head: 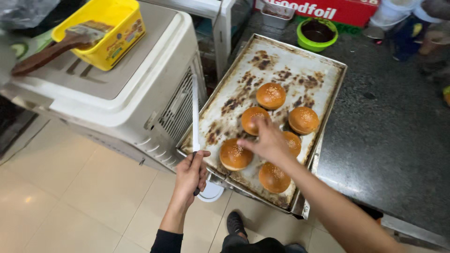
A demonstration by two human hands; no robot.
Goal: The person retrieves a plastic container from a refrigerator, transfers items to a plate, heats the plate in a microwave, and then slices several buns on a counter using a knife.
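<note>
Our right hand (pixel 267 140) reaches open-fingered over a bun (pixel 254 120) on the scorched tray (pixel 300 70), while our left hand (pixel 190 173) grips a white knife (pixel 195 112) just beside it.

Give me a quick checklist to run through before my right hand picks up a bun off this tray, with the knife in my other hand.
1. Right hand over a bun: ok, fingers rest on the middle one.
2. Left hand grips the knife firmly: ok, fist closed on the handle.
3. Blade clear of the right hand: ok, it points up along the tray's left edge.
4. Baking tray fully supported: not ok, its near corner overhangs the counter.
5. Buns cool enough to touch: cannot tell.
</note>
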